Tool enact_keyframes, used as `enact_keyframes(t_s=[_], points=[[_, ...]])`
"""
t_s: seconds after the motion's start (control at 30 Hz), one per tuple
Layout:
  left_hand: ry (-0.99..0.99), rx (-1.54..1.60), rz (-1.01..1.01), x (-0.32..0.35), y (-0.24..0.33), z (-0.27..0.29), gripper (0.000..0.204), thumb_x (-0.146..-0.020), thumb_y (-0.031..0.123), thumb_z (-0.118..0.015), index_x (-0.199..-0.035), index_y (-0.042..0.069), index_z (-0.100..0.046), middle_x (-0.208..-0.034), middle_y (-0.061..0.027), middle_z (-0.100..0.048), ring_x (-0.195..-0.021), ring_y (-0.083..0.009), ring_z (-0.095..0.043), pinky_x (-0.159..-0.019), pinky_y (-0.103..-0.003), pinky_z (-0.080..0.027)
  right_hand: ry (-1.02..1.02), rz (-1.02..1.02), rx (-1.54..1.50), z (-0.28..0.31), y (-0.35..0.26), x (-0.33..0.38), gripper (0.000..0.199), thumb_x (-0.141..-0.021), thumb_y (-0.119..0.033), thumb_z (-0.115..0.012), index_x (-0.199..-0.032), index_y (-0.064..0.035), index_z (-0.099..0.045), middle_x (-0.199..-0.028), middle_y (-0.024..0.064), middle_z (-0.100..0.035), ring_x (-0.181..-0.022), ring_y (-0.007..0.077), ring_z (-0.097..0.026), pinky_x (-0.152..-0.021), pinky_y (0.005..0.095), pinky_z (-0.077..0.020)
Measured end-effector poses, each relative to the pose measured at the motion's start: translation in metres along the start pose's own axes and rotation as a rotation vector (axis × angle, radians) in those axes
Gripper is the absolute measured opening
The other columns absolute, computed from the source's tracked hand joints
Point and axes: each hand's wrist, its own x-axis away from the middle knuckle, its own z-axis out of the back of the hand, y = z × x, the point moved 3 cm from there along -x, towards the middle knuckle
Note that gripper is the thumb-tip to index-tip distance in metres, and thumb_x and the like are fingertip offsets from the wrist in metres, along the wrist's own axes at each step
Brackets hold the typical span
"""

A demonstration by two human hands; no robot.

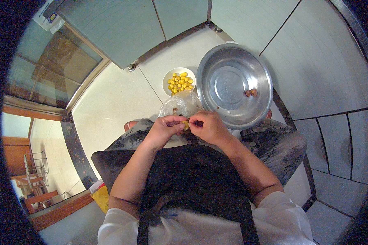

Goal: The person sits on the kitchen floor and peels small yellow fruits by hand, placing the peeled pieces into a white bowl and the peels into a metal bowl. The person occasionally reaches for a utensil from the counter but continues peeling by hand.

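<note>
In front of my lap, my left hand (167,127) pinches a yellow peeled chestnut (186,124) between thumb and fingers. My right hand (210,128) is closed against the same chestnut, its curled fingertips at the nut's right side; whatever they pinch is too small to make out. Just beyond the hands lies a clear plastic bag (183,102) with a few brown bits of shell in it. A white bowl (164,83) of yellow peeled chestnuts (180,83) stands behind the bag. To the right, a large steel basin (223,107) contains brown unpeeled chestnuts (251,93) and a small brown scrap.
Grey cabinets (315,61) surround the pale tiled floor (106,85) at the back and right. A glass sliding door (53,69) stands on the left. Beside my left arm is a yellow bag (101,197). A black apron (188,175) covers my lap.
</note>
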Motion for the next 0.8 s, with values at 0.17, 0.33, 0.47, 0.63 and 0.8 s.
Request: enact_keyframes(t_s=[0.17, 0.33, 0.47, 0.63, 0.8], points=[[-0.007, 0.066, -0.008, 0.001, 0.002, -0.001, 0.021, -0.073, 0.007, -0.057, -0.093, 0.0, -0.055, -0.08, -0.0041, -0.058, -0.067, -0.0085, -0.051, -0.061, -0.02, -0.042, -0.012, -0.157, -0.17, 0.001, 0.006, 0.001, 0.011, -0.063, -0.01, -0.059, -0.07, -0.0013, -0.058, -0.064, 0.0099, -0.058, -0.058, 0.0151, -0.055, -0.055, 0.0267, -0.0439], [-0.007, 0.007, -0.023, 0.0, 0.0, 0.001, 0.021, -0.073, 0.005, -0.057, -0.094, 0.0, -0.055, -0.083, -0.0049, -0.058, -0.07, -0.0088, -0.052, -0.063, -0.02, -0.043, -0.018, -0.16, -0.115, 0.001, 0.004, 0.001, 0.011, -0.064, -0.009, -0.059, -0.071, -0.0004, -0.058, -0.063, 0.0092, -0.058, -0.057, 0.0119, -0.055, -0.054, 0.0247, -0.0436], [0.03, -0.096, -0.003, 0.004, 0.008, -0.005, 0.022, -0.073, 0.004, -0.056, -0.094, 0.0, -0.054, -0.085, -0.0052, -0.058, -0.074, -0.0089, -0.053, -0.067, -0.021, -0.044, -0.024, -0.123, -0.047, 0.001, 0.003, 0.001, 0.012, -0.065, -0.009, -0.059, -0.072, -0.0004, -0.058, -0.064, 0.0089, -0.058, -0.058, 0.0114, -0.055, -0.055, 0.0242, -0.0437], [0.013, -0.087, -0.018, 0.003, 0.009, -0.004, 0.022, -0.074, 0.004, -0.056, -0.095, -0.001, -0.054, -0.085, -0.0052, -0.058, -0.076, -0.0089, -0.053, -0.069, -0.02, -0.044, -0.037, -0.207, -0.166, -0.001, 0.008, 0.001, 0.012, -0.065, -0.009, -0.06, -0.073, -0.0001, -0.058, -0.064, 0.0081, -0.058, -0.059, 0.0107, -0.055, -0.056, 0.0238, -0.0439], [0.017, -0.078, -0.021, 0.002, 0.006, -0.003, 0.022, -0.074, 0.004, -0.056, -0.095, -0.001, -0.054, -0.085, -0.0052, -0.058, -0.075, -0.0087, -0.053, -0.068, -0.02, -0.043, -0.053, -0.23, -0.129, -0.001, 0.006, 0.001, 0.013, -0.065, -0.01, -0.06, -0.073, -0.0002, -0.058, -0.064, 0.007, -0.058, -0.058, 0.0097, -0.054, -0.056, 0.0235, -0.0437]])
